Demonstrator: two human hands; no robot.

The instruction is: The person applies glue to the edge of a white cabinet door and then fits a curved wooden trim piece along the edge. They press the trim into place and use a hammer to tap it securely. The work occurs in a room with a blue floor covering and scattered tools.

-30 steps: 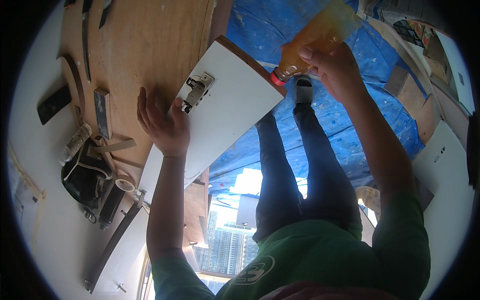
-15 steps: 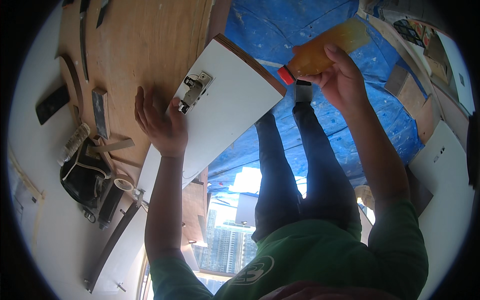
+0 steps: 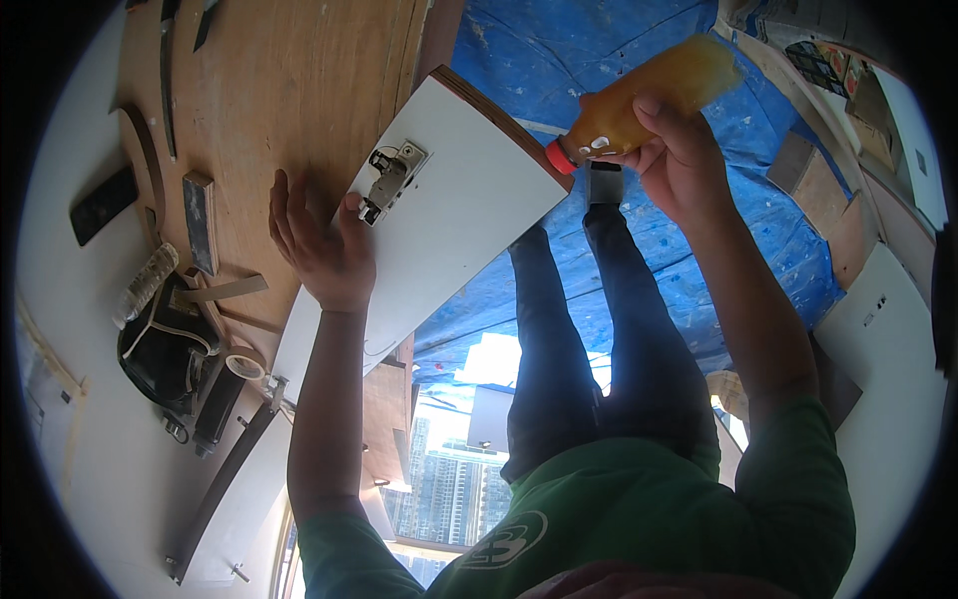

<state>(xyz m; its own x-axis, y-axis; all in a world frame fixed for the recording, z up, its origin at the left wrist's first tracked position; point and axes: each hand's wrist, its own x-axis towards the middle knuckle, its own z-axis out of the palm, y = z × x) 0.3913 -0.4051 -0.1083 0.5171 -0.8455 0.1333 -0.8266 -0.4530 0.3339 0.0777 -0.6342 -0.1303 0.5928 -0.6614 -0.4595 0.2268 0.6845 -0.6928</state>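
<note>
In my right hand (image 3: 684,160) is a bottle (image 3: 639,100) of orange-amber liquid, tipped so its red cap (image 3: 561,156) points down to the left, close to the corner of a white board (image 3: 469,190). The fingers wrap around the bottle's lower side, with the thumb on top. A metal cabinet hinge (image 3: 391,182) is fixed on the white board. Beside it rests my left hand (image 3: 324,245), fingers spread over the board's edge and the wooden surface, thumb next to the hinge. Nothing shows in that hand.
A wooden worktop (image 3: 289,90) carries several dark strips and a small block (image 3: 201,225). At left lie a phone (image 3: 104,206), a black bag (image 3: 165,349) and a roll of tape (image 3: 245,363). Stained blue sheeting (image 3: 559,60) covers the floor. Loose panels (image 3: 888,329) stand at right.
The bottle has shifted slightly left and turned a little, bringing its red cap nearer the board's corner. Pale bubbles show near its neck. My left hand stays in place.
</note>
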